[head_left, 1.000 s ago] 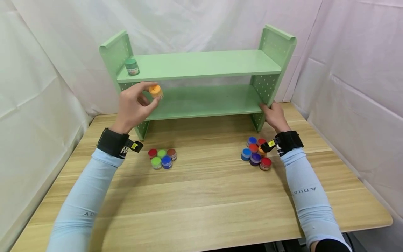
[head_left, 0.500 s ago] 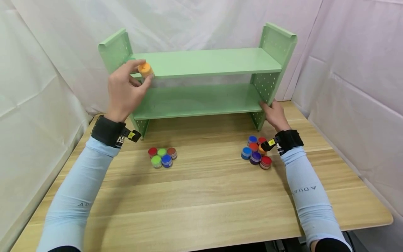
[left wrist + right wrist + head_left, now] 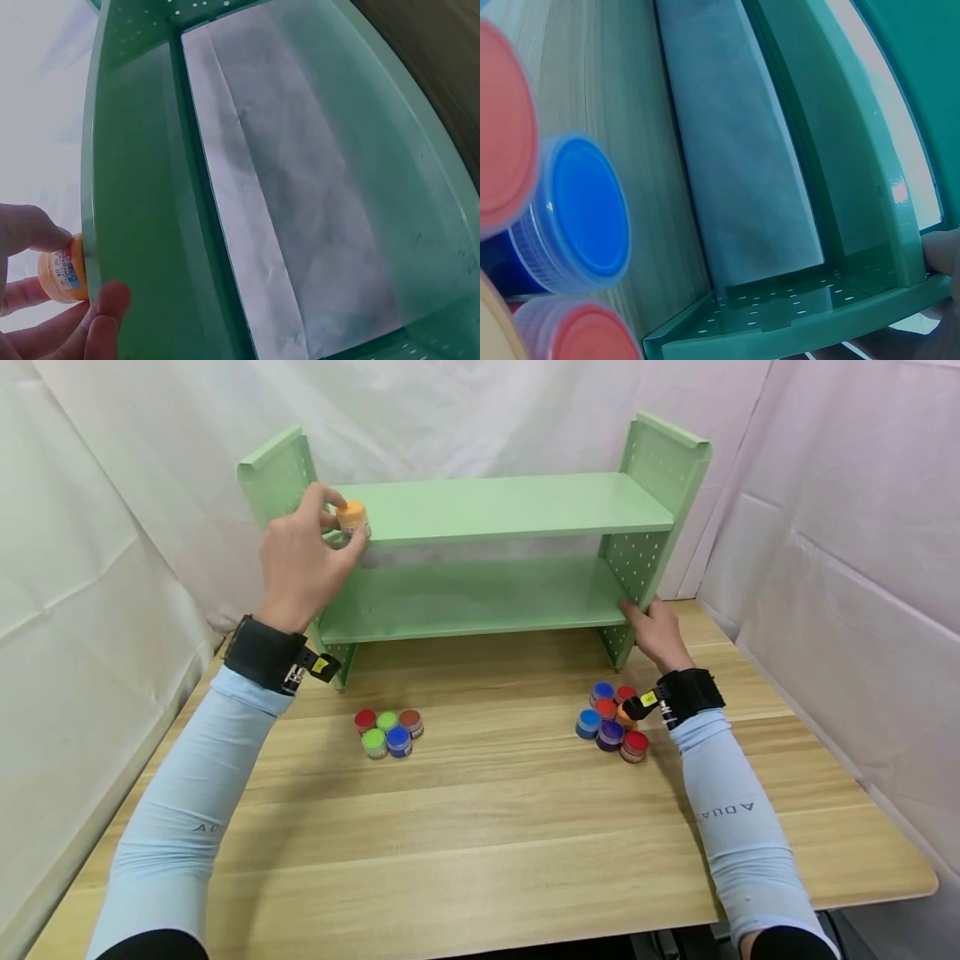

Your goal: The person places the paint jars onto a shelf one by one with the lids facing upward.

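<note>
My left hand (image 3: 303, 556) pinches a small orange-lidded paint jar (image 3: 352, 517) between thumb and fingers, at the left end of the upper shelf of a green two-tier rack (image 3: 480, 510). In the left wrist view the orange jar (image 3: 64, 271) is by the shelf's front edge, its label showing; whether it rests on the shelf I cannot tell. The green jar seen earlier at that end is hidden behind the hand. My right hand (image 3: 658, 635) grips the rack's right side panel at the lower shelf's height, partly visible in the right wrist view.
On the wooden table (image 3: 480, 827), several jars stand grouped at left, among them a blue jar (image 3: 399, 742). Another cluster, including a purple jar (image 3: 610, 735), sits beneath the right wrist. White cloth (image 3: 480, 418) hangs behind and at both sides.
My left hand has lifted the orange jar up and leftward from in front of the lower shelf to the upper shelf's left end. The right hand keeps its place on the rack.
</note>
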The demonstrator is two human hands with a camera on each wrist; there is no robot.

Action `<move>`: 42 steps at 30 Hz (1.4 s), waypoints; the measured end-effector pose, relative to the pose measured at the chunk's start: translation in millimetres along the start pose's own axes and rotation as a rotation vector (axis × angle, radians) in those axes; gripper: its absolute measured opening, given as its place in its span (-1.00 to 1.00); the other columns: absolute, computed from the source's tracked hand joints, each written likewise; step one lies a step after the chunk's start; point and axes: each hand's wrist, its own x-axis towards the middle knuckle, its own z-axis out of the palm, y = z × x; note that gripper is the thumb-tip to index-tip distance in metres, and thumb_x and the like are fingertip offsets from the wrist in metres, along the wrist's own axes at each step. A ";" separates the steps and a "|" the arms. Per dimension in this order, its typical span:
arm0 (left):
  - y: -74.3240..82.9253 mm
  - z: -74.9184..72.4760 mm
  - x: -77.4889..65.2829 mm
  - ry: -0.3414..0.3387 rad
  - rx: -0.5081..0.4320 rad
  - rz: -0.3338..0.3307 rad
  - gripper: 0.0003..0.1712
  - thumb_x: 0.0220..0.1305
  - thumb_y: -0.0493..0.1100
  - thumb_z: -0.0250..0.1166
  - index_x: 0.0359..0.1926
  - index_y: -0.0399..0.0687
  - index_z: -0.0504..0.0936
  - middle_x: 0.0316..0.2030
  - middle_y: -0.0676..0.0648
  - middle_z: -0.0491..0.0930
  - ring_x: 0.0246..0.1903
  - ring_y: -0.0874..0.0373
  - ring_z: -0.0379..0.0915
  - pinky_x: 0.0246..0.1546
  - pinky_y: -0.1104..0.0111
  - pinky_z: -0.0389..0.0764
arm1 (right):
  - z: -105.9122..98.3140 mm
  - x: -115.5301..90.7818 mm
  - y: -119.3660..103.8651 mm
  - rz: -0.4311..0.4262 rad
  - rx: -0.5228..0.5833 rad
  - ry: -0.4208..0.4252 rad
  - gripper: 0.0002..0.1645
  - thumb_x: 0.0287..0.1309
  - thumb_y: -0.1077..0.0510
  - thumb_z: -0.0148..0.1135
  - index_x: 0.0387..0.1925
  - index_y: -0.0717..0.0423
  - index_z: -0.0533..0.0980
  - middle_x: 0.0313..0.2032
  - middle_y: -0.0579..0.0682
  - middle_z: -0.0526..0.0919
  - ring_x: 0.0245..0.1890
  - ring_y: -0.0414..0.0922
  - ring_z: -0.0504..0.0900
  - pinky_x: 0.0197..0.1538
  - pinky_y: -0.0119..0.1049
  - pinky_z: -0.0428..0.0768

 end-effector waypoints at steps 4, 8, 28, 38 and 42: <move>0.8 0.3 1.6 0.022 0.059 0.022 -0.63 0.42 0.08 0.25 0.03 -0.08 0.62 -0.07 -0.18 0.80 -0.58 -0.06 0.45 -0.62 0.33 0.05 | -0.2 1.2 0.3 -0.001 -0.004 0.005 -0.16 0.56 -0.24 -0.14 0.65 0.04 0.01 0.51 0.34 0.28 0.41 0.32 0.41 0.28 0.32 0.51; 2.7 0.0 5.3 0.034 0.096 0.033 -0.63 0.42 0.09 0.25 0.00 -0.09 0.67 -0.12 -0.18 0.82 -0.41 -0.21 0.63 -0.59 0.27 0.08 | -0.7 1.3 1.2 0.007 -0.003 0.019 -0.16 0.55 -0.26 -0.14 0.64 0.03 0.02 0.52 0.32 0.28 0.41 0.31 0.41 0.27 0.30 0.51; 7.3 1.9 11.7 -0.028 0.136 -0.045 -0.60 0.45 0.06 0.22 0.11 -0.08 0.68 -0.09 -0.20 0.81 -0.44 -0.28 0.63 -0.63 0.22 0.09 | 0.2 -4.9 -1.7 0.021 -0.008 0.023 -0.18 0.56 -0.25 -0.18 0.65 -0.04 0.00 0.50 0.30 0.31 0.36 0.25 0.47 0.13 0.10 0.57; 8.0 7.0 13.2 -0.026 0.135 -0.062 -0.59 0.45 0.07 0.23 0.13 -0.05 0.68 -0.09 -0.18 0.81 -0.39 -0.30 0.66 -0.62 0.23 0.10 | -0.6 -4.5 3.0 0.021 -0.025 0.035 -0.17 0.54 -0.28 -0.18 0.66 -0.08 -0.02 0.53 0.27 0.28 0.35 0.22 0.47 0.07 0.02 0.55; 9.2 6.4 13.1 -0.035 0.141 -0.070 -0.57 0.45 0.09 0.24 0.17 -0.03 0.67 -0.08 -0.20 0.81 -0.39 -0.29 0.66 -0.62 0.23 0.11 | 0.0 -4.2 2.8 0.017 -0.030 0.045 -0.18 0.54 -0.28 -0.18 0.65 -0.07 0.03 0.50 0.28 0.33 0.30 0.23 0.50 -0.01 -0.08 0.55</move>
